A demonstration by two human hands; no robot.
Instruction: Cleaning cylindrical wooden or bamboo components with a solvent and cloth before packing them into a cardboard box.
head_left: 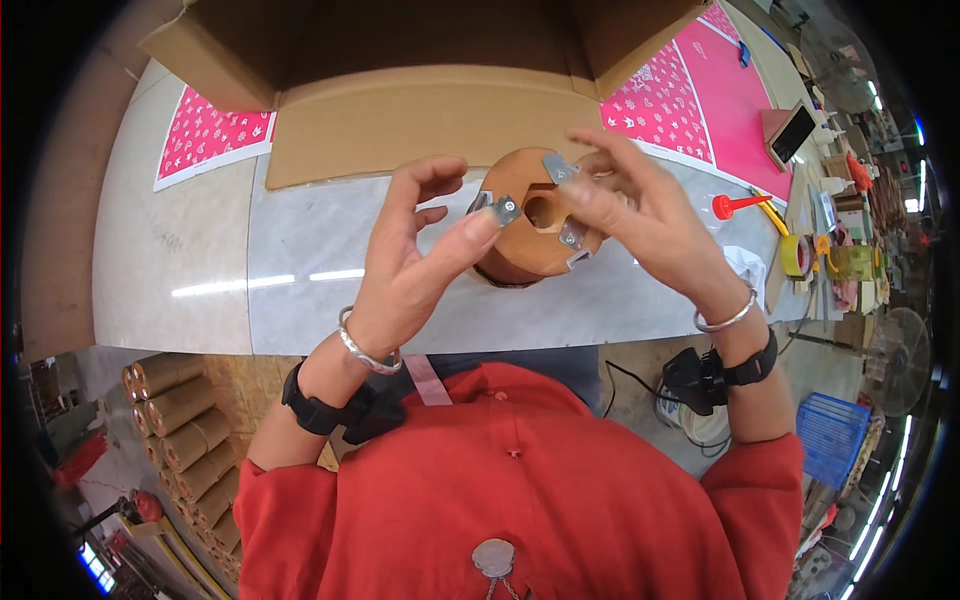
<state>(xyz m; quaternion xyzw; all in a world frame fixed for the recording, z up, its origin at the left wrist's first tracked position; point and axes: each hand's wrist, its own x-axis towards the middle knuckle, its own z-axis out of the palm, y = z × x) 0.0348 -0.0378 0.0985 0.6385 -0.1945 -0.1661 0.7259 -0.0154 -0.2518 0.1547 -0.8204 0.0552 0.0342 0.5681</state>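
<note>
A thick round wooden block (520,246) with a hole through its middle stands near the table's front edge, below the cardboard flap. Small metal plates, some with screws, sit on its top. At its left side my left hand (420,235) is open, the thumb tip at a metal plate (506,210) and the fingers apart. My right hand (645,215) is on the right of the block, its thumb over the top near the upper metal plate (558,168). Its fingers are spread and slightly blurred, and nothing shows gripped in them.
An open cardboard box (430,120) faces me on the grey table (200,300), over pink printed sheets (660,100). To the right are a red-tipped nozzle (735,206), a tape roll (796,256) and a phone on a stand (792,135). Brown rolls (190,440) are stacked lower left.
</note>
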